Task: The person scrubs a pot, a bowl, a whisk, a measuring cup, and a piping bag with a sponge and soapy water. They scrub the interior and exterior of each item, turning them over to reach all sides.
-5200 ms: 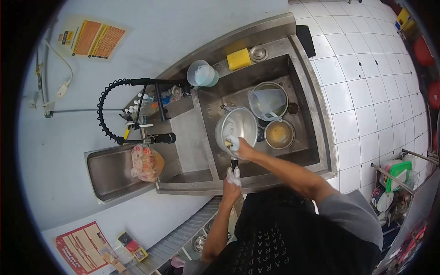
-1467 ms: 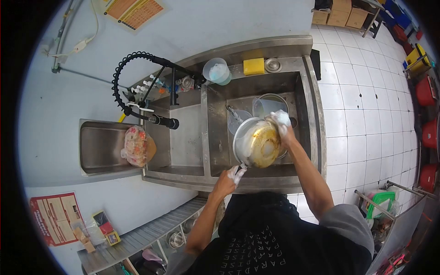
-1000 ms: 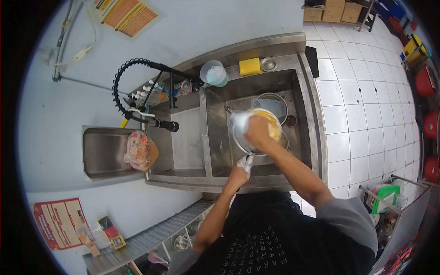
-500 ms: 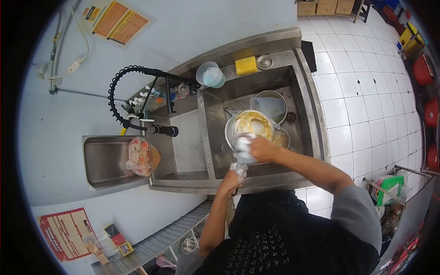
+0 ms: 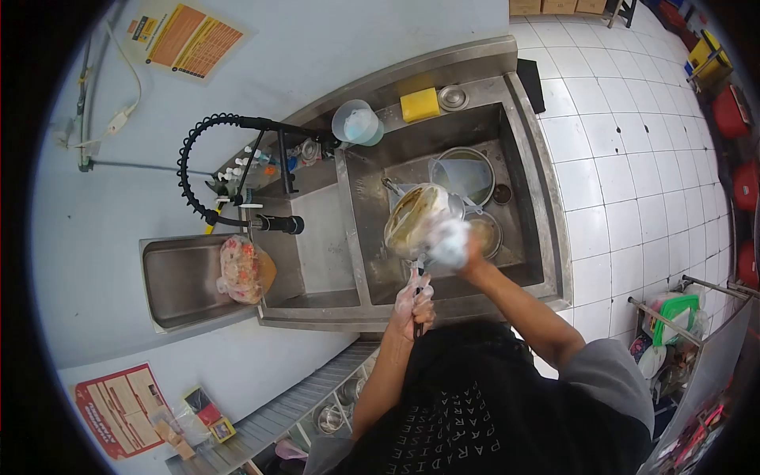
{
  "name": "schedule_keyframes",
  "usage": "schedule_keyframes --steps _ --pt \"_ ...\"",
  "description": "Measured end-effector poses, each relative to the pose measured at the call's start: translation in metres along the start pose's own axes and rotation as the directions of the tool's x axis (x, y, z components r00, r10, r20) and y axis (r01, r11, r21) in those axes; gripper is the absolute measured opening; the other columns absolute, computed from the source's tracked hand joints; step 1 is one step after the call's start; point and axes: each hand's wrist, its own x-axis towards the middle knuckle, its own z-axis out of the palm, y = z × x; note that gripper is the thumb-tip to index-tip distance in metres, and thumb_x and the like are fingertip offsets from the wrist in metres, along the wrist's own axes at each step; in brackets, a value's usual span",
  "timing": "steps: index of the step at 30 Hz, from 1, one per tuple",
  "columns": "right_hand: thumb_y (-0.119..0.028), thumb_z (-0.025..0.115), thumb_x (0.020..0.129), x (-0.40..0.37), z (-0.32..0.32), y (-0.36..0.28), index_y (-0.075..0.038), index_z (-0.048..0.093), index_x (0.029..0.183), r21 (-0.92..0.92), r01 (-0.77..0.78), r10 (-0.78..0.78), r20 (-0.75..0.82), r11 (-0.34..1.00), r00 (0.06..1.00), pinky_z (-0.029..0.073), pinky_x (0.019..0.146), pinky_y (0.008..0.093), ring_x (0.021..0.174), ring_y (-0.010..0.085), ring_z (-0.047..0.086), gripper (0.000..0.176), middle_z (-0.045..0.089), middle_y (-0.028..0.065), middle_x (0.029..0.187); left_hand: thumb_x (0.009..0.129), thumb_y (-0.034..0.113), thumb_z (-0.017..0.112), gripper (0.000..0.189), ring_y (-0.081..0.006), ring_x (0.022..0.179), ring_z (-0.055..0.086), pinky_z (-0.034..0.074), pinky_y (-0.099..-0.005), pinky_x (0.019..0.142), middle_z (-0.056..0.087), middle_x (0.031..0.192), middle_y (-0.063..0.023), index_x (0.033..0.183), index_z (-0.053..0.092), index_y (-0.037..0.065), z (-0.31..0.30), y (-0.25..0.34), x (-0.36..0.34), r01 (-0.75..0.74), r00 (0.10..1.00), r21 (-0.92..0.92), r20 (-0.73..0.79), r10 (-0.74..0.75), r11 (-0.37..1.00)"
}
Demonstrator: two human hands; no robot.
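Note:
My left hand (image 5: pixel 415 305), wet with suds, is wrapped round the black handle of a saucepan (image 5: pixel 402 226). The saucepan is tilted over the sink, with yellow-brown residue and foam inside it. My right hand (image 5: pixel 473 257) grips a white, foam-covered scrubber (image 5: pixel 449 242), blurred by motion, against the pan's near right side. Beneath and behind lie a round metal pot (image 5: pixel 492 176), a clear plastic jug (image 5: pixel 463 180) leaning in it, and a metal bowl (image 5: pixel 492 236), partly covered by my right hand.
The steel sink (image 5: pixel 507 131) has a yellow sponge (image 5: pixel 419 104), a round metal lid (image 5: pixel 452 97) and a plastic tub (image 5: pixel 358 123) along its back ledge. A black spring-hose faucet (image 5: pixel 186 162) arches at left, beside a side basin (image 5: pixel 170 281) with a bagged item (image 5: pixel 241 269).
The saucepan has tipped over from facing up to a steeper tilt. My right hand and the scrubber moved right across it, and my left hand now shows clearly on the handle.

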Motion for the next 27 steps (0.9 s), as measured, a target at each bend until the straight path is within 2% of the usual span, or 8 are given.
schedule_keyframes --steps 3,5,10,13,14,17,21,27 --pt "-0.013 0.072 0.089 0.050 -0.013 0.002 0.000 0.069 0.106 0.197 -0.492 0.524 -0.177 0.848 0.833 0.055 0.083 0.0365 0.097 0.0216 0.069 0.022 0.071 0.0122 0.097 0.105 0.051 0.043 0.036 -0.0049 0.041 0.021 0.016 -0.0236 0.037 0.029 0.060 0.0056 0.100 0.052 0.016 0.001 -0.001 -0.001 0.056 0.995 -0.047 0.082 -0.052 0.997" --pt "-0.011 0.069 0.091 0.076 -0.031 0.070 0.000 0.071 0.104 -0.451 -0.013 0.018 0.006 0.892 1.000 0.055 0.076 0.0334 0.084 0.0161 0.068 0.018 0.072 0.0076 0.094 0.105 0.051 0.043 0.035 -0.0044 0.042 0.021 0.016 -0.0232 0.037 0.028 0.060 0.0055 0.103 0.052 0.017 0.002 -0.003 -0.004 0.052 0.999 0.103 -0.018 -0.051 0.993" --pt "-0.018 0.069 0.093 0.079 -0.031 0.119 -0.005 0.072 0.106 0.335 -0.678 0.631 0.251 0.655 0.734 0.054 0.073 0.0319 0.082 0.0143 0.067 0.019 0.072 0.0044 0.095 0.106 0.034 0.048 0.023 -0.0150 0.045 0.043 0.034 -0.0330 0.039 0.050 0.066 -0.0047 0.111 0.056 0.013 -0.014 0.038 -0.015 0.160 0.961 0.651 -0.275 0.034 0.742" --pt "-0.027 0.066 0.097 0.050 -0.036 0.129 -0.006 0.071 0.112 0.472 -0.792 0.824 0.210 0.386 0.526 0.053 0.084 0.0317 0.094 0.0145 0.066 0.027 0.071 0.0054 0.102 0.100 0.026 0.054 0.021 -0.0366 0.058 0.062 0.049 -0.0486 0.052 0.065 0.077 -0.0180 0.109 0.063 0.008 -0.038 0.050 -0.005 -0.076 0.814 0.537 0.520 0.259 -0.840" --pt "-0.029 0.067 0.096 0.031 -0.035 0.128 -0.005 0.069 0.115 0.552 -0.758 0.862 0.132 0.346 0.490 0.052 0.086 0.0318 0.098 0.0148 0.065 0.030 0.070 0.0060 0.105 0.096 0.020 0.057 0.023 -0.0484 0.078 0.065 0.052 -0.0551 0.069 0.067 0.084 -0.0279 0.110 0.066 0.005 0.025 0.043 -0.021 0.374 0.884 0.560 0.025 0.466 -0.739" --pt "-0.032 0.069 0.096 -0.016 -0.037 0.120 -0.002 0.063 0.122 0.535 -0.783 0.932 -0.020 0.317 0.363 0.048 0.093 0.0320 0.105 0.0157 0.059 0.040 0.063 0.0073 0.114 0.091 0.018 0.058 0.028 -0.0466 0.074 0.067 0.053 -0.0540 0.067 0.067 0.074 -0.0251 0.116 0.065 0.005 -0.001 0.055 -0.007 0.485 0.783 0.577 0.046 0.620 -0.657" --pt "-0.033 0.070 0.096 -0.026 -0.017 0.066 0.001 0.058 0.112 -0.006 -0.902 0.815 -0.425 0.432 0.393 0.043 0.094 0.0315 0.106 0.0156 0.050 0.039 0.053 0.0085 0.115 0.088 0.024 0.065 0.040 -0.0466 0.080 0.068 0.054 -0.0530 0.071 0.069 0.084 -0.0247 0.123 0.060 0.005 -0.028 0.054 0.013 0.363 0.748 0.784 0.077 0.660 -0.503" --pt "-0.031 0.071 0.093 -0.029 0.012 0.059 -0.008 0.056 0.100 0.192 -0.824 0.812 -0.390 0.533 0.434 0.047 0.067 0.0312 0.075 0.0128 0.054 0.028 0.056 0.0010 0.087 0.090 0.017 0.067 0.042 -0.0490 0.094 0.065 0.051 -0.0524 0.076 0.066 0.098 -0.0291 0.123 0.045 0.001 -0.048 0.043 0.050 -0.099 0.765 0.981 0.182 0.618 -0.167"
